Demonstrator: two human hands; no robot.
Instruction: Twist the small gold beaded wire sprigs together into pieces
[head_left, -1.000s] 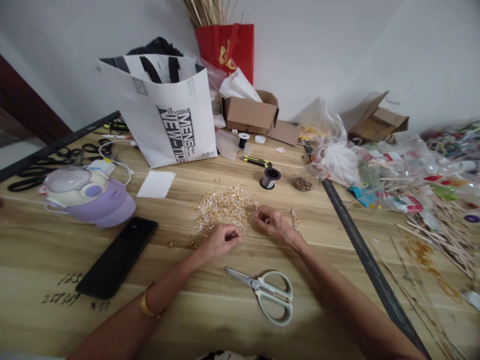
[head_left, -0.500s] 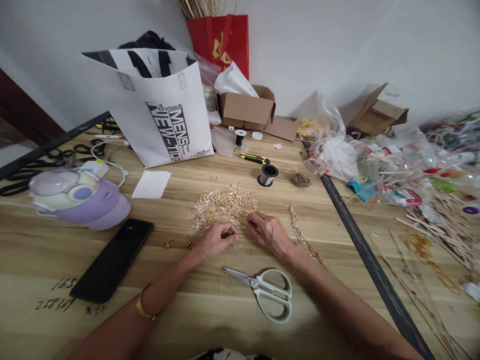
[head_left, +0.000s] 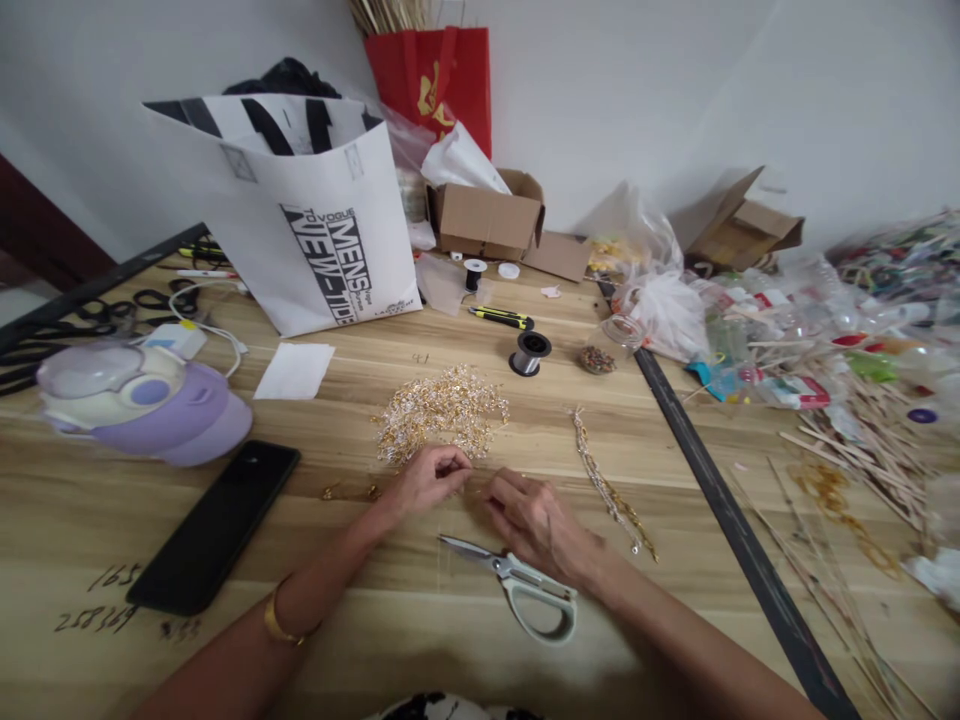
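A loose pile of small gold and clear beads (head_left: 439, 412) lies on the wooden table in front of me. At its near edge is my left hand (head_left: 429, 478), thumb and fingertips pinched together on something too small to make out. Just right of it my right hand (head_left: 529, 515) is closed, fingers curled down close to the tabletop; whatever it holds is hidden. Scissors with pale green handles (head_left: 541, 600) lie below the hands, one handle loop partly covered by my right hand. Gold and silver chains (head_left: 606, 480) stretch across the table right of my right hand.
A black phone (head_left: 217, 525) and a purple and cream device (head_left: 154, 400) are at left. Behind the pile sit a wire spool (head_left: 529, 355), a yellow-black cutter (head_left: 501, 318) and a white bag (head_left: 300, 220). Plastic bottles and wooden sticks (head_left: 874, 455) crowd the right side.
My right hand has moved from the edge of the bead pile back toward me, now partly over the scissors. The chains are more fully visible. The left hand stays nearly in place, and the view has shifted slightly.
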